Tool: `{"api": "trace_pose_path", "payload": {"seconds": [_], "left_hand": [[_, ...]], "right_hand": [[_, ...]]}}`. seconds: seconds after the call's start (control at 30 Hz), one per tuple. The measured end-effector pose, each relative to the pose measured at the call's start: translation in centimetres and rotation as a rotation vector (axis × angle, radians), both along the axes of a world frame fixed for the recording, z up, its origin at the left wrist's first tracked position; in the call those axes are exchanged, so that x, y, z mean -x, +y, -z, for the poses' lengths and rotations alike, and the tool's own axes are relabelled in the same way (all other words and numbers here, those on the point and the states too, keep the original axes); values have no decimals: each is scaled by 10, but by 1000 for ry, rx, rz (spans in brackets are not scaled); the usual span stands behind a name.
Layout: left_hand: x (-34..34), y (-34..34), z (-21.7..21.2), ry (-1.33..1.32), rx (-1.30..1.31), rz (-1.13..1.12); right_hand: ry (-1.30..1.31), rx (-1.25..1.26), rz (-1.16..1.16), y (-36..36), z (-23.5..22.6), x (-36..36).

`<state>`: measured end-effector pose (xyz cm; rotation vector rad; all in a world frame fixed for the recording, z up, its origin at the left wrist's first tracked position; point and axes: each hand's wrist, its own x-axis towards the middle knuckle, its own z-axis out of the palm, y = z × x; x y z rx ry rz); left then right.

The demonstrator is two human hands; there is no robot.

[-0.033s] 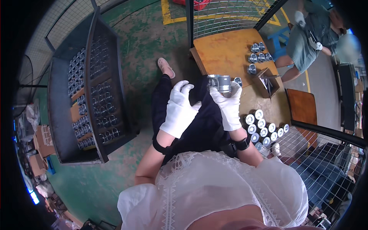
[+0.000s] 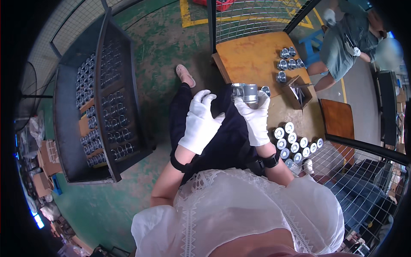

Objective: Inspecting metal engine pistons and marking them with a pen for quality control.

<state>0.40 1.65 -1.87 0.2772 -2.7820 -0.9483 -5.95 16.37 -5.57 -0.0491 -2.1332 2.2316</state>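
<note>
My right hand (image 2: 253,116), in a white glove, grips a shiny metal piston (image 2: 250,93) with a grey patch on its side. The piston is held up over my lap, near the table's left edge. My left hand (image 2: 202,122), gloved in white too, is raised left of it, apart from the piston. Its fingers are bent but spread, with nothing between them. Just right of the held piston, another piston (image 2: 266,91) stands on the wooden table (image 2: 248,55), partly hidden by my right hand.
Several pistons (image 2: 292,64) stand at the table's far right, beside an open cardboard box (image 2: 298,95). More round piston tops (image 2: 294,147) are grouped near my right forearm. A dark metal rack (image 2: 81,158) on the left holds rows of pistons. Wire mesh (image 2: 355,180) borders the table. A person (image 2: 342,51) is at upper right.
The gloved hand of the person at upper right has shifted slightly to the left. My own hands and the piston look the same.
</note>
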Motion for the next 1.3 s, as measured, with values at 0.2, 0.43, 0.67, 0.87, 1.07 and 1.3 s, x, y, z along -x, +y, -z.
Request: {"api": "trace_pose_path", "payload": {"seconds": [0.2,0.43,0.67,0.87,1.07,1.3], "left_hand": [[3,1,3,53,-116,-29],[20,6,18,342,-55,-95],[24,13,3,324,28,-13],[26,15,-2,258,-301,-105],[27,12,-25,142,-598,92],[33,11,-35,85,-500,81]], "right_hand": [[-38,58,17,1,10,1],[-324,433,-172,5,-9,-8],[-382,702,-385,12,-38,-14],[-386,663,-391,9,-40,-14],[-422,600,-437,9,-34,-17],[-414,517,-529,12,-29,-22]]}}
